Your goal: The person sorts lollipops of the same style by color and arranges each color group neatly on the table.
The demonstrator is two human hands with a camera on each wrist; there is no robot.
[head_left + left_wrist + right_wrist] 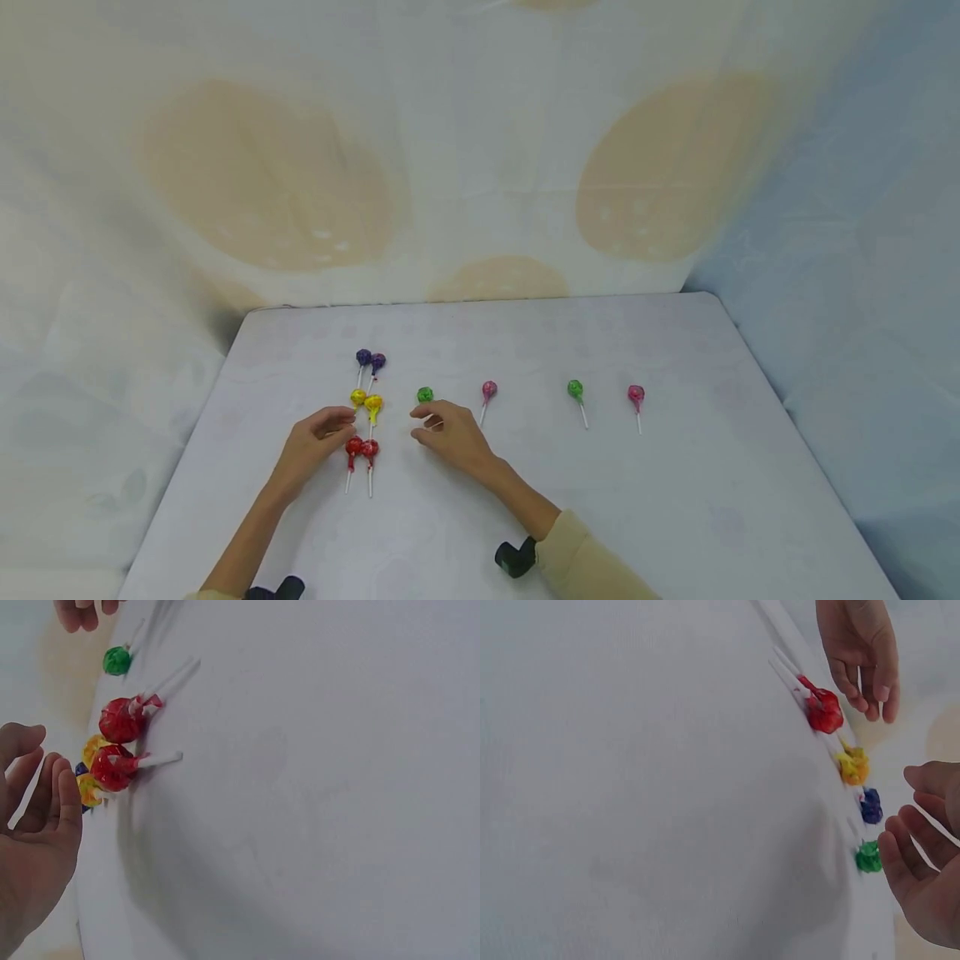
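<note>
Lollipops lie on a white table [600,500]. At the left they sit in pairs: purple [371,359], yellow [366,401] and red [362,448]. My left hand [318,437] hovers just left of the red pair [112,746], fingers loosely curled and holding nothing. My right hand [446,429] is just below a single green lollipop [425,394]. Its fingertips are close to the stick but do not grip it. In the right wrist view the green lollipop [868,857] lies just off my relaxed fingers [900,859].
Further right along the row lie a pink lollipop [489,389], a second green one [575,388] and another pink one [636,393], each spaced apart. Pale draped cloth [480,167] backs the table and hangs at both sides.
</note>
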